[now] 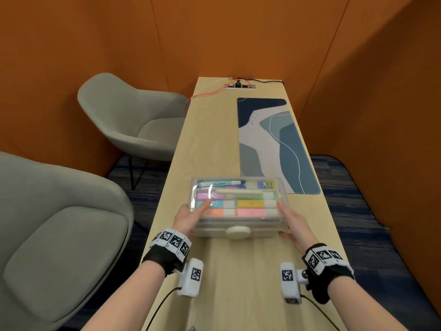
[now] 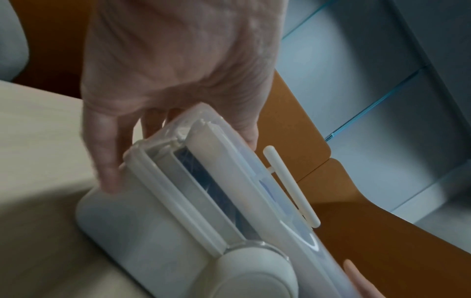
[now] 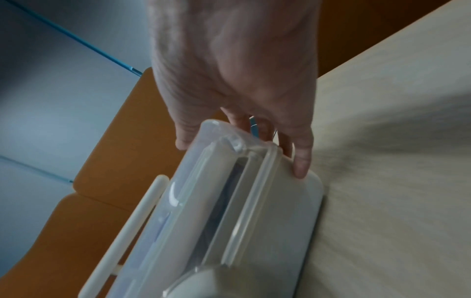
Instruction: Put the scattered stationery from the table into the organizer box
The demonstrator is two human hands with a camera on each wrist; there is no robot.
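The head view is evenly and brightly lit, sharp at its centre, with wide-angle bending at 3 and 9 o'clock. A white glare streak sits on the organizer box (image 1: 238, 204) lid toward 10 o'clock. Both wrist views are dimmer, soft and smeared; a dark shadow lies on the table (image 3: 397, 181) at 3 o'clock in the right one.

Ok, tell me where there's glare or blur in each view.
Head view: sharp, a white glare streak on the organizer box lid near the left hand. Left wrist view: table smeared. Right wrist view: table streaked with motion blur beside the right hand.
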